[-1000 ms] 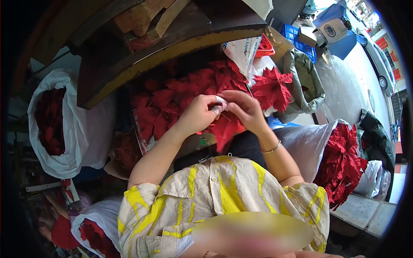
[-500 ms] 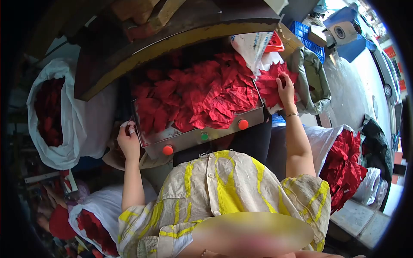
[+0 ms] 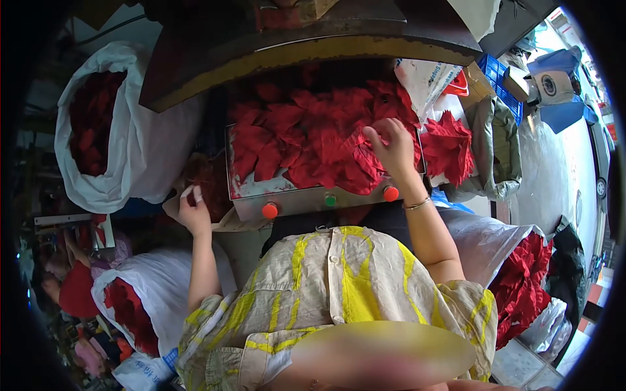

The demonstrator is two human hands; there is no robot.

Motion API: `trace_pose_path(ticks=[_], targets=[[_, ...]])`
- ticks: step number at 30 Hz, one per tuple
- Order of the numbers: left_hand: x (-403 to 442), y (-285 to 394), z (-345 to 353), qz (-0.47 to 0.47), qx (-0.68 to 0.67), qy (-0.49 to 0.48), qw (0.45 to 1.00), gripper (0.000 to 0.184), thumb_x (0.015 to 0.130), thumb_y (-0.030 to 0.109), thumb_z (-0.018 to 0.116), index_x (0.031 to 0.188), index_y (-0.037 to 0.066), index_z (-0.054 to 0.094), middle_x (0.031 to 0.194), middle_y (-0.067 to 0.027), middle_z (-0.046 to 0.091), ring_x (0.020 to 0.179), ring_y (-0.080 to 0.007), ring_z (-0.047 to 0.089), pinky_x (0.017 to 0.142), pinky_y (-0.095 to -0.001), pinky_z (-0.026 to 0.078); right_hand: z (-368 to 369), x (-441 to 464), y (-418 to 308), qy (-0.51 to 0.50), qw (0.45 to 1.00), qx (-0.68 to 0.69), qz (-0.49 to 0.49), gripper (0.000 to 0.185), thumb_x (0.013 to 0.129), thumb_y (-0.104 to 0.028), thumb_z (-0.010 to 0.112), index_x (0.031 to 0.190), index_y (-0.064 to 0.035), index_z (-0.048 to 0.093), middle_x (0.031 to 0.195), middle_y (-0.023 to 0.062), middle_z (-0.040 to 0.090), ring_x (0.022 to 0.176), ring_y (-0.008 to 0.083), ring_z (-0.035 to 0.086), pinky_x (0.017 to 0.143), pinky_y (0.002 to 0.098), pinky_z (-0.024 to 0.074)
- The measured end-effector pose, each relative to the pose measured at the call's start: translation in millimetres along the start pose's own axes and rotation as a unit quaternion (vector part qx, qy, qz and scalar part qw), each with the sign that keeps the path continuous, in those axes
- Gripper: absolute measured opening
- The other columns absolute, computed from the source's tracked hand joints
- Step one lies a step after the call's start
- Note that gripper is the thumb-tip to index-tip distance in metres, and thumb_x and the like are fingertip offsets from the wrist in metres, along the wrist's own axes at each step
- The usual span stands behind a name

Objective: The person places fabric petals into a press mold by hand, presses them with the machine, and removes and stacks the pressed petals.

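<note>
Red fabric leaves (image 3: 313, 137) lie heaped on a metal box (image 3: 297, 203) with two red buttons and one green button. My right hand (image 3: 395, 151) is over the right part of the heap, thumb and fingers apart, with nothing visible between them. Left of the box, my left hand (image 3: 194, 210) is at an open bag (image 3: 225, 221) with reddish-brown material (image 3: 201, 171) in it. Its fingertips are bent together, and what they hold is too small to make out. A stack of red flowers (image 3: 448, 148) lies just right of the box.
A dark ledge (image 3: 313, 49) overhangs the far side of the box. White sacks of red pieces stand at left (image 3: 140, 130), lower left (image 3: 169, 287) and right (image 3: 469, 231). A grey-green sack (image 3: 505, 150) is beyond the flower stack. Another person's arm (image 3: 78, 251) shows at far left.
My hands were together at a red piece, then parted. My right hand has since moved left from the flower stack to the heap. My left hand remains beside the box; the view has shifted.
</note>
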State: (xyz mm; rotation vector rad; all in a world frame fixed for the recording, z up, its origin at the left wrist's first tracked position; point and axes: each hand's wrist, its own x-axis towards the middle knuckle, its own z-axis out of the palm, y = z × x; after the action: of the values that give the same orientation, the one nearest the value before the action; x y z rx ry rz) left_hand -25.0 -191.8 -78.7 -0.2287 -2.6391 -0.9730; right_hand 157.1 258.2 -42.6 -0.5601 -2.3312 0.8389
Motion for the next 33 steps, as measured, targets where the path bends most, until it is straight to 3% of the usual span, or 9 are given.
trace_pose_path(ticks=[4, 6, 8, 13, 17, 20, 24, 26, 33], targets=[[-2.1, 125.1, 20.7, 0.012, -0.184, -0.119, 0.976, 0.023, 0.089, 0.020, 0.072, 0.104, 0.003, 0.069, 0.091, -0.0123, 0.072, 0.082, -0.0203, 0.068, 0.077, -0.0317, 0.052, 30.2, 20.6, -49.0, -0.093, 0.996, -0.004, -0.011, 0.032, 0.079, -0.034, 0.077, 0.097, -0.0088, 0.068, 0.084, 0.0073, 0.061, 0.076, 0.0271, 0.062, 0.066, 0.0383, 0.0512], [-4.6, 139.4, 58.2, 0.126, -0.230, -0.147, 0.954, 0.025, 0.086, 0.018, 0.075, 0.105, 0.004, 0.069, 0.092, -0.0113, 0.071, 0.081, -0.0202, 0.067, 0.077, -0.0317, 0.052, 54.0, 34.9, -42.1, -0.041, 0.983, -0.109, -0.142, 0.032, 0.079, -0.034, 0.076, 0.098, -0.0096, 0.068, 0.089, 0.0074, 0.061, 0.090, 0.0304, 0.061, 0.077, 0.0425, 0.0494], [-12.8, 177.3, 75.5, 0.151, -0.239, -0.194, 0.939, 0.030, 0.082, 0.017, 0.077, 0.107, 0.004, 0.068, 0.094, -0.0104, 0.070, 0.084, -0.0243, 0.067, 0.078, -0.0341, 0.052, 65.0, 39.6, -35.1, -0.102, 0.980, -0.109, -0.129, 0.031, 0.077, -0.033, 0.077, 0.096, -0.0094, 0.067, 0.094, 0.0079, 0.061, 0.100, 0.0335, 0.057, 0.084, 0.0461, 0.0459], [-23.1, 214.2, 134.8, 0.173, -0.216, -0.203, 0.939, 0.048, 0.077, 0.022, 0.080, 0.116, 0.000, 0.062, 0.106, -0.0185, 0.066, 0.098, -0.0349, 0.064, 0.084, -0.0415, 0.052, 63.7, 42.9, -21.3, -0.070, 0.991, 0.053, -0.097, 0.018, 0.076, -0.015, 0.078, 0.085, -0.0059, 0.065, 0.080, 0.0081, 0.059, 0.076, 0.0267, 0.059, 0.069, 0.0390, 0.0478], [-25.2, 223.8, 158.4, 0.134, -0.137, -0.225, 0.955, 0.048, 0.072, 0.019, 0.084, 0.112, 0.000, 0.065, 0.105, -0.0179, 0.067, 0.100, -0.0279, 0.066, 0.086, -0.0353, 0.052, 59.2, 31.2, -17.4, -0.009, 0.989, 0.141, -0.034, 0.007, 0.082, -0.005, 0.071, 0.084, -0.0041, 0.064, 0.074, 0.0072, 0.058, 0.064, 0.0206, 0.057, 0.057, 0.0312, 0.0466], [-22.5, 221.0, 164.5, 0.056, -0.204, -0.309, 0.927, 0.040, 0.073, 0.018, 0.082, 0.106, 0.001, 0.065, 0.101, -0.0151, 0.068, 0.093, -0.0316, 0.066, 0.078, -0.0397, 0.052, 53.9, 23.9, -17.2, -0.018, 0.990, 0.142, -0.013, 0.006, 0.085, -0.007, 0.069, 0.087, -0.0041, 0.065, 0.076, 0.0085, 0.060, 0.065, 0.0212, 0.058, 0.057, 0.0315, 0.0467], [-22.5, 225.2, 162.2, 0.026, -0.254, -0.255, 0.933, 0.032, 0.072, 0.015, 0.082, 0.098, 0.003, 0.067, 0.095, -0.0112, 0.069, 0.084, -0.0301, 0.067, 0.073, -0.0377, 0.052, 61.5, 22.3, -12.2, -0.015, 0.987, 0.159, -0.022, 0.006, 0.087, -0.009, 0.068, 0.091, -0.0041, 0.066, 0.078, 0.0096, 0.062, 0.067, 0.0212, 0.059, 0.058, 0.0322, 0.0469], [-25.1, 215.4, 168.3, 0.148, -0.220, -0.207, 0.942, 0.028, 0.074, 0.014, 0.079, 0.097, 0.004, 0.067, 0.090, -0.0123, 0.069, 0.080, -0.0325, 0.067, 0.072, -0.0387, 0.053, 64.1, 20.9, -12.1, -0.020, 0.986, 0.162, -0.021, 0.008, 0.088, -0.010, 0.067, 0.093, -0.0044, 0.066, 0.079, 0.0101, 0.063, 0.069, 0.0212, 0.060, 0.061, 0.0331, 0.0470], [-32.3, 226.2, 165.3, 0.214, -0.157, -0.159, 0.951, 0.020, 0.080, 0.014, 0.073, 0.097, 0.005, 0.067, 0.090, -0.0168, 0.069, 0.088, -0.0352, 0.067, 0.073, -0.0429, 0.054, 54.8, 19.5, -28.5, -0.042, 0.986, 0.154, -0.040, 0.012, 0.085, -0.008, 0.070, 0.095, -0.0035, 0.067, 0.079, 0.0078, 0.061, 0.071, 0.0189, 0.057, 0.064, 0.0310, 0.0461]])
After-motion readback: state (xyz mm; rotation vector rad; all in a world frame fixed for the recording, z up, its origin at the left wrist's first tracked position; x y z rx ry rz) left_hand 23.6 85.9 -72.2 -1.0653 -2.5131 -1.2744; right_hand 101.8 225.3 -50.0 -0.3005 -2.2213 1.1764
